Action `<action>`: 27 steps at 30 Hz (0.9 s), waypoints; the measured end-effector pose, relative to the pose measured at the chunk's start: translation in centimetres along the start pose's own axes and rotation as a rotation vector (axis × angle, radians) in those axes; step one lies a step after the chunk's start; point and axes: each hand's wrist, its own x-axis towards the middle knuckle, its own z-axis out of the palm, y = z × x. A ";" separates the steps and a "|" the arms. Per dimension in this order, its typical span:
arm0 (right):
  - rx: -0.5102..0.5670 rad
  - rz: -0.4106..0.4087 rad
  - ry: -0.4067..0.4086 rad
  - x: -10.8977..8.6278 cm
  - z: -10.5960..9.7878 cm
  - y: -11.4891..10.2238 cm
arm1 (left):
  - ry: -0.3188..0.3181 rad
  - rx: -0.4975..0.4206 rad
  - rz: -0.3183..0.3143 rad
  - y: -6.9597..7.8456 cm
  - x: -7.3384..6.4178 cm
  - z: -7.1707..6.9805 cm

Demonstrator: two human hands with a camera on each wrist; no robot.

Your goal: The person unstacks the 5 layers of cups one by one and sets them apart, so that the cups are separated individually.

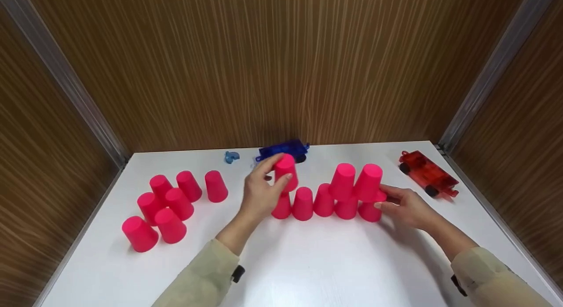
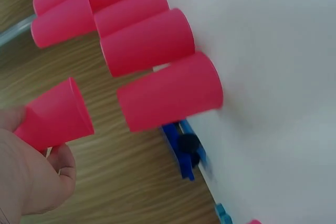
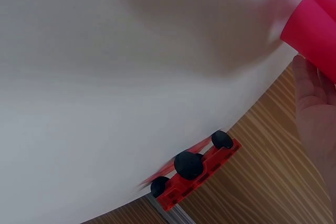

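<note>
My left hand [image 1: 263, 193] pinches an upside-down pink cup [image 1: 286, 173] between thumb and fingers. It holds this cup at the left end of a row of upturned pink cups, overlapping the end cup [image 1: 281, 209] in the head view. Two more cups, one of them the upper right cup [image 1: 368, 184], stand as a second level on the row's right part. Beside the row's right end cup [image 1: 370, 212] is my right hand [image 1: 407, 206], thumb in front and fingers behind it, fairly straight. In the right wrist view, its fingertips lie right against a cup [image 3: 312, 38].
Several loose pink cups [image 1: 179, 204] stand upside down on the left of the white table [image 1: 303, 267]. A blue toy car base [image 1: 283, 149] and a small blue piece [image 1: 231, 157] lie at the back. A red one [image 1: 429, 173] sits right. Wood-grain panels [image 1: 281, 69] surround the table.
</note>
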 end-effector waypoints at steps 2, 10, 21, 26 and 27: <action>0.000 -0.008 0.003 0.0 0.0 0.0 | 0.030 0.008 0.009 -0.4 -0.2 -1.2; -0.009 -0.008 0.006 -0.1 -0.1 0.1 | 0.137 0.055 -0.025 -2.5 -1.5 -5.3; 0.001 0.008 -0.009 -0.1 -0.2 -0.1 | 0.197 0.103 -0.201 -5.8 -3.9 -9.2; 0.001 -0.002 -0.009 -0.1 -0.2 0.0 | 0.206 0.104 -0.226 -7.0 -4.7 -10.0; 0.002 -0.004 -0.010 -0.1 -0.2 0.0 | 0.206 0.103 -0.228 -7.2 -4.8 -10.2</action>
